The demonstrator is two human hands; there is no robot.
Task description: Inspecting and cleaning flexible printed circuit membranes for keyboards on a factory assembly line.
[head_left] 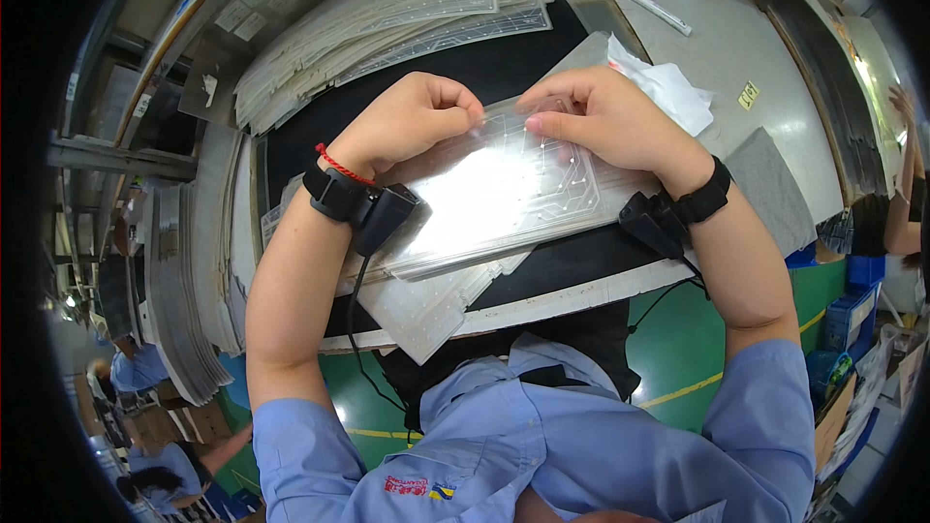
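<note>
Where the right hand (612, 118) grips, a clear sheet (554, 172) lies beneath the thumb (550, 125).

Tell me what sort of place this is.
Probably a factory floor: clear patterned sheets stacked on a workbench, green flooring marked with yellow lines, and another person in blue in the background.

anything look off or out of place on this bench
Yes: one clear sheet sticks out askew beneath the stack, overhanging the table's front edge. A crumpled white tissue-like piece lies loose beyond the right hand, untidy beside the sheets. Glare hides part of the stack; no spill shows.
</note>
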